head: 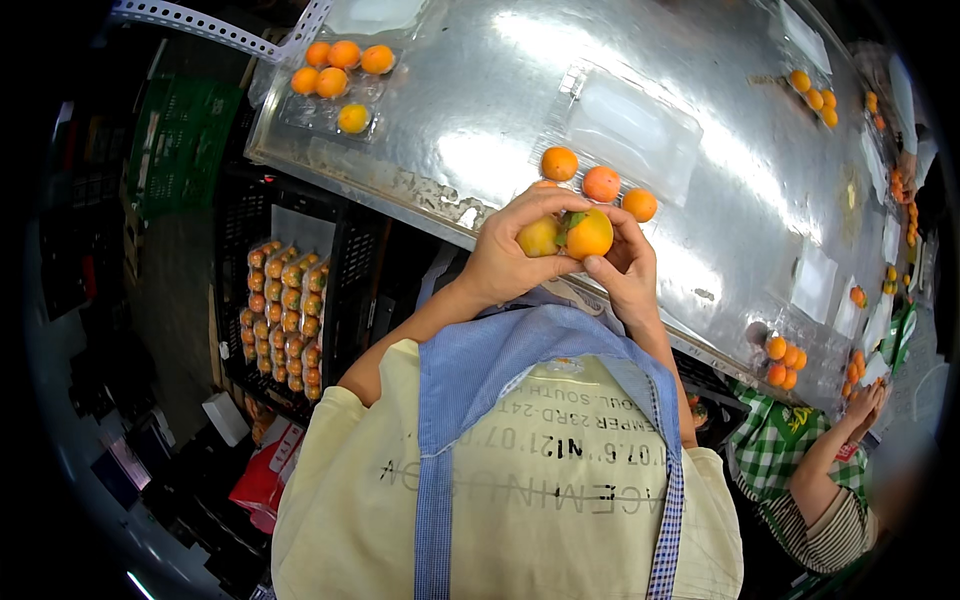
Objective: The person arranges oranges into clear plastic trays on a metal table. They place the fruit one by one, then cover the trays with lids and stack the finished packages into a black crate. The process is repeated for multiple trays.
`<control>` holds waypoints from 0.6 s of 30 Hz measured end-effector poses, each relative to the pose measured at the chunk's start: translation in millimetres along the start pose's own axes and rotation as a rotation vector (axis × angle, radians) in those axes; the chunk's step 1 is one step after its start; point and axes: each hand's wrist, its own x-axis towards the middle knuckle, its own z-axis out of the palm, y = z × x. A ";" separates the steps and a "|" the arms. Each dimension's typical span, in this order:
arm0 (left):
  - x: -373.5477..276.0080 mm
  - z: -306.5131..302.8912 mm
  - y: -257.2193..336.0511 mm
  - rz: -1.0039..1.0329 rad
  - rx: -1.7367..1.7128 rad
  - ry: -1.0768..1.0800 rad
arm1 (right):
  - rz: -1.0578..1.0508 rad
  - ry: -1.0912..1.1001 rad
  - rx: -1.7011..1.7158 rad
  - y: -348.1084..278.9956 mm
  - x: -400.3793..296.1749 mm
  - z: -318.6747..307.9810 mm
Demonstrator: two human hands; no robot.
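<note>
Over the near edge of the metal table, my left hand (pixel 506 244) curls around a yellow-orange persimmon (pixel 538 237). Its fingertips and thumb meet the fingers of my right hand (pixel 628 259). That hand grips another persimmon (pixel 590 234), with a green calyx between the two fruits. Just beyond my fingers, an orange persimmon (pixel 559 163), a redder one (pixel 601 184) and a third (pixel 639 204) sit in a clear plastic tray (pixel 667 187). Another fruit behind my left hand is mostly hidden.
Persimmons (pixel 331 82) sit in a clear tray at the table's left end. A black crate (pixel 352 247) below holds packed fruit (pixel 285 315). A perforated metal bar (pixel 217 30) rises at the corner. To the right, a co-worker in a checked apron (pixel 780 431) stands near more fruit (pixel 786 362).
</note>
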 end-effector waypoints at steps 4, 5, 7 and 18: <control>-1.3 1.5 1.7 -0.117 -0.064 -0.033 | -0.052 0.047 -0.046 1.1 -0.3 -1.6; -1.7 1.8 2.8 -0.180 -0.107 -0.042 | -0.079 0.064 -0.095 0.6 -0.6 -1.6; -2.1 -0.3 -1.6 -0.194 -0.187 -0.063 | -0.131 0.096 -0.190 -1.3 -1.9 -1.2; -2.4 -1.6 -2.0 -0.423 -0.284 -0.069 | -0.431 0.028 -0.658 -2.8 -0.2 -8.0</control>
